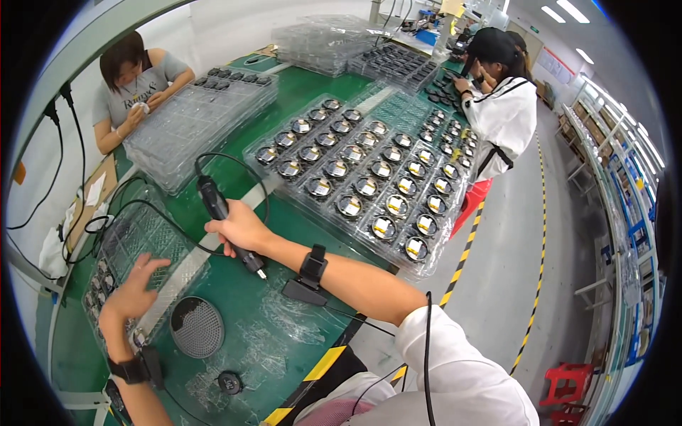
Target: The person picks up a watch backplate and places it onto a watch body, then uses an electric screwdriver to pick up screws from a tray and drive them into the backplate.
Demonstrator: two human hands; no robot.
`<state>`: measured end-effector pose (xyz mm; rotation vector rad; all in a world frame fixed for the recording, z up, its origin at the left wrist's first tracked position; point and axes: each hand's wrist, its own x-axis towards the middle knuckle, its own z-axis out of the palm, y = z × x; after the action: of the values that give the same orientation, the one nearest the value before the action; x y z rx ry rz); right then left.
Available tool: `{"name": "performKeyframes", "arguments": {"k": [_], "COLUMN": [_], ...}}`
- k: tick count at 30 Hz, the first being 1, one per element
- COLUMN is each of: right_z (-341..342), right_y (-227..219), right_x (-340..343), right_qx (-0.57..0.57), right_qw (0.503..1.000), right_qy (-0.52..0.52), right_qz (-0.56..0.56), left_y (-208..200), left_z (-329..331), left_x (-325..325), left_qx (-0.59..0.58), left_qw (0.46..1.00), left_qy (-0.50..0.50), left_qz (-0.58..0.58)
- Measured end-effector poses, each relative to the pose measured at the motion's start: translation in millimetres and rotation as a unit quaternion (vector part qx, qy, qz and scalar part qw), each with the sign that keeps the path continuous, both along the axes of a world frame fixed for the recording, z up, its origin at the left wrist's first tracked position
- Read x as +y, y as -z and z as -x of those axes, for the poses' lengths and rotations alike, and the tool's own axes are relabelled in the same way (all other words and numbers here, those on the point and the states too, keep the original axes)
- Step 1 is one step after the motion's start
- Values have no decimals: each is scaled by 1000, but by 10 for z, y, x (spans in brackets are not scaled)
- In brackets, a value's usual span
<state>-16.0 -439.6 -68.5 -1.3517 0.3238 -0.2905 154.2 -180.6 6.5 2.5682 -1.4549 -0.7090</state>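
My right hand (240, 226) is wrapped round a black corded electric screwdriver (213, 197), whose metal tip points down toward the green table. My left hand (133, 291) hangs over a clear plastic tray (138, 226) at the left, fingers spread, with nothing visible in it. Several round dark parts sit in that tray's near end, partly hidden by the hand. Nearer me, a round dish (197, 326) with a dimpled grey surface rests on the table. A small round black part (229, 383) lies close to the front edge.
A large clear tray (295, 186) of round parts with white and yellow labels lies ahead. Stacked clear trays (192, 135) stand at the far left. Co-workers sit at the far left and stand at the right. The screwdriver's cable (160, 213) loops across the table.
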Motion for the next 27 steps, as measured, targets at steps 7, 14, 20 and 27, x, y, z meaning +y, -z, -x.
{"name": "performKeyframes", "arguments": {"k": [7, 14, 20, 27], "right_z": [8, -14, -65, -78], "right_y": [57, -24, 23, -28], "right_x": [-54, -60, -163, -137], "right_qx": [6, 4, -6, 49], "right_qw": [1000, 1000, 999, 998], "right_qy": [12, -11, -16, -17], "right_qz": [5, -9, -40, -22], "left_y": [24, 639, 761, 496], "left_z": [-1171, -2915, -3398, -2757], "left_x": [-6, 682, 684, -62], "left_qx": [-53, -112, -253, -208], "left_qw": [995, 973, 947, 935], "left_qy": [-70, -165, -199, -255], "left_qz": [39, 117, -15, -134]}}
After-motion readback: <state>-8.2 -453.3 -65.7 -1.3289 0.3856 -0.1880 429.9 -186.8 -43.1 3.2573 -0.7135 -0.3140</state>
